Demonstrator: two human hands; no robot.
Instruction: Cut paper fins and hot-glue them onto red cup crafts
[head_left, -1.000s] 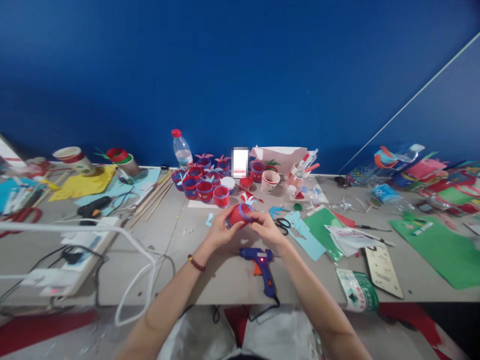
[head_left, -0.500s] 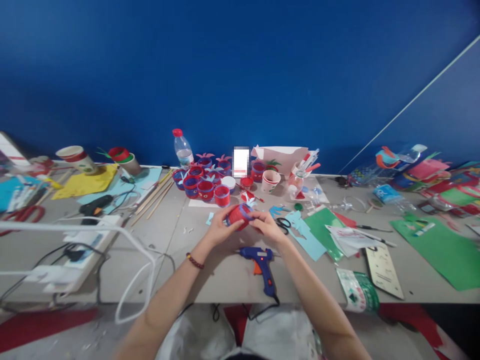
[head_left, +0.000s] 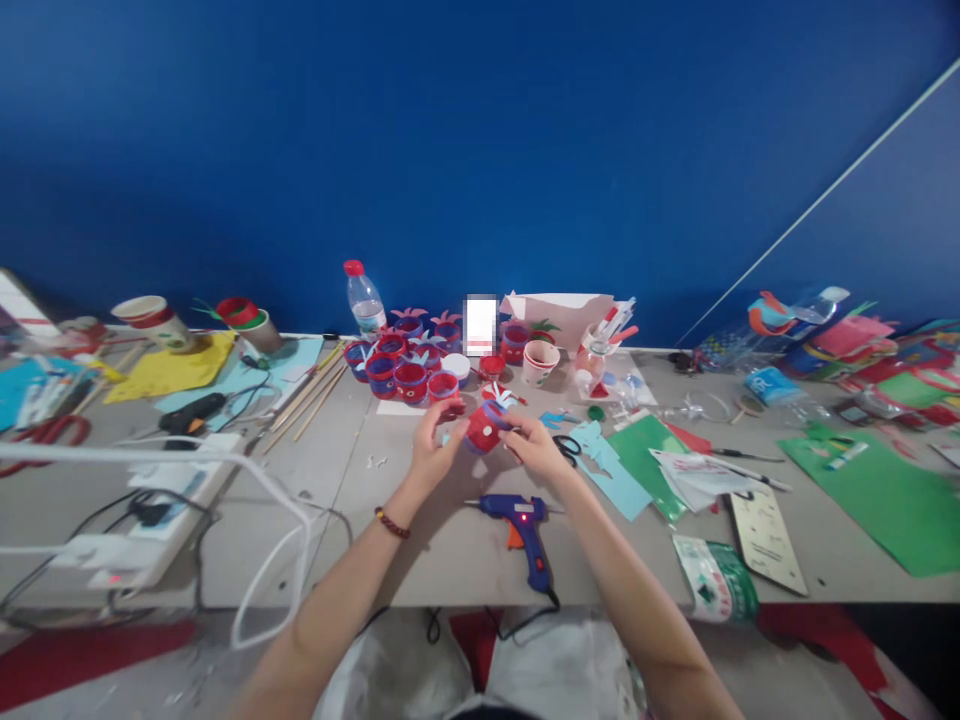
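A small red paper cup (head_left: 482,429) with a blue band sits between both hands above the table's middle. My left hand (head_left: 430,448) grips its left side with curled fingers. My right hand (head_left: 538,447) pinches its right side. A blue glue gun (head_left: 521,527) with a lit red light lies on the table just in front of the hands. A cluster of finished red and blue cups (head_left: 409,367) stands behind the hands.
Black scissors (head_left: 566,447), light blue and green paper sheets (head_left: 645,455) lie to the right. A water bottle (head_left: 363,297) stands at the back. A black glue gun (head_left: 187,412), wooden sticks (head_left: 307,395), a power strip (head_left: 112,560) and white cable (head_left: 262,540) are at the left.
Both hands have lifted the red cup slightly and moved it farther from me, turning it so its side faces me.
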